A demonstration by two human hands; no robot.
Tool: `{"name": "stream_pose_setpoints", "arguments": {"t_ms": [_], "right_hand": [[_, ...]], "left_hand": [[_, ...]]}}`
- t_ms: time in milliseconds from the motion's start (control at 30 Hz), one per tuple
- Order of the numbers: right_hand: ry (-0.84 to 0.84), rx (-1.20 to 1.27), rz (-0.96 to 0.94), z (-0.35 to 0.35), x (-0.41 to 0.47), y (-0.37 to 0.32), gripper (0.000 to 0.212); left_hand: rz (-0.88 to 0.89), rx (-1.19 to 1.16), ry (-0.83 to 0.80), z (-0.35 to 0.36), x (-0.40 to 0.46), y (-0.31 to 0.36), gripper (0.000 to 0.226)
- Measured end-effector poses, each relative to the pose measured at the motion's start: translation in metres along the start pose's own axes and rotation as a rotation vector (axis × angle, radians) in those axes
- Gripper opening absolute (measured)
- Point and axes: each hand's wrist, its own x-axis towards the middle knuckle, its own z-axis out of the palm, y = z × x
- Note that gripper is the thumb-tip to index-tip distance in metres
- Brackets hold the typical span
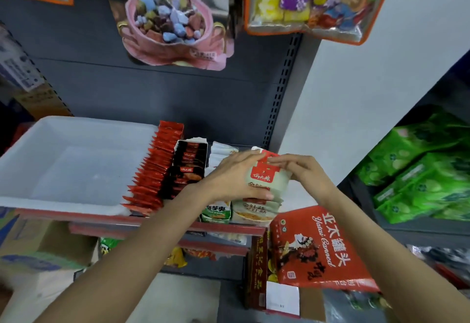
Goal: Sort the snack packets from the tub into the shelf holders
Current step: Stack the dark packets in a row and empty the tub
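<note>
The white plastic tub (76,129) stands on the shelf at the left and looks empty inside. To its right run rows of packets: red packets (155,170), dark packets (189,162) in a holder, white packets (221,151), then a white holder (254,214) at the far right. My left hand (236,177) grips a stack of white packets with red labels (267,175) above that right holder, thumb underneath. My right hand (297,170) pinches the top edge of the same stack.
A red canned-food carton (315,246) stands on boxes below right of the shelf edge (152,219). Green bags (427,175) fill the shelf at the right. Large snack bags (175,25) hang above. Cardboard boxes (38,251) sit lower left.
</note>
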Motion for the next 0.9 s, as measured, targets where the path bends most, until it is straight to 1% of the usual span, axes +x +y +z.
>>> {"name": "stream_pose_setpoints", "arguments": {"t_ms": [33,67,100,133,200,267,300,367,433,500,567,667,733,767,833,900], "right_hand": [[0.044,0.118,0.035,-0.005,0.003,0.001,0.032],[0.103,0.152,0.062,-0.009,0.008,0.004,0.031],[0.146,0.103,0.078,-0.013,0.013,0.008,0.029],[0.151,0.018,0.100,-0.015,0.017,0.013,0.029],[0.101,-0.112,0.135,-0.015,0.022,0.020,0.036],[0.097,-0.164,0.093,-0.012,0.024,0.025,0.037],[0.106,-0.181,0.058,-0.011,0.023,0.025,0.037],[0.097,-0.157,0.064,-0.010,0.024,0.026,0.036],[0.076,-0.050,0.103,-0.010,0.022,0.029,0.033],[0.080,0.040,0.082,-0.012,0.019,0.033,0.031],[0.055,0.045,0.039,-0.014,0.012,0.034,0.031],[-0.014,0.025,0.029,-0.018,0.006,0.036,0.032],[-0.037,0.069,0.048,-0.022,0.011,0.039,0.028],[-0.012,0.072,0.054,-0.023,0.015,0.040,0.024],[0.083,-0.031,0.045,-0.026,0.024,0.046,0.021],[0.106,-0.178,0.020,-0.026,0.031,0.050,0.028]], "left_hand": [[-0.026,0.055,-0.029,0.001,0.002,0.005,0.108],[-0.045,0.127,-0.053,0.002,0.003,0.008,0.115],[-0.057,0.214,-0.066,0.002,0.004,0.011,0.119],[-0.059,0.295,-0.062,0.003,0.004,0.013,0.118],[-0.032,0.396,0.020,0.007,0.004,0.016,0.101],[0.023,0.486,0.122,0.013,0.003,0.019,0.080],[0.052,0.535,0.150,0.017,0.004,0.020,0.075],[0.084,0.599,0.150,0.021,0.006,0.021,0.072],[0.097,0.634,0.123,0.021,0.012,0.021,0.072],[0.096,0.650,0.083,0.018,0.016,0.021,0.074],[0.023,0.583,0.038,0.018,0.016,0.025,0.074],[-0.097,0.508,0.060,0.022,0.011,0.029,0.060],[-0.114,0.489,0.088,0.025,0.004,0.028,0.062],[-0.089,0.502,0.097,0.027,0.002,0.026,0.064],[-0.018,0.547,0.095,0.028,0.000,0.020,0.061],[0.008,0.548,0.076,0.028,0.001,0.017,0.057]]}}
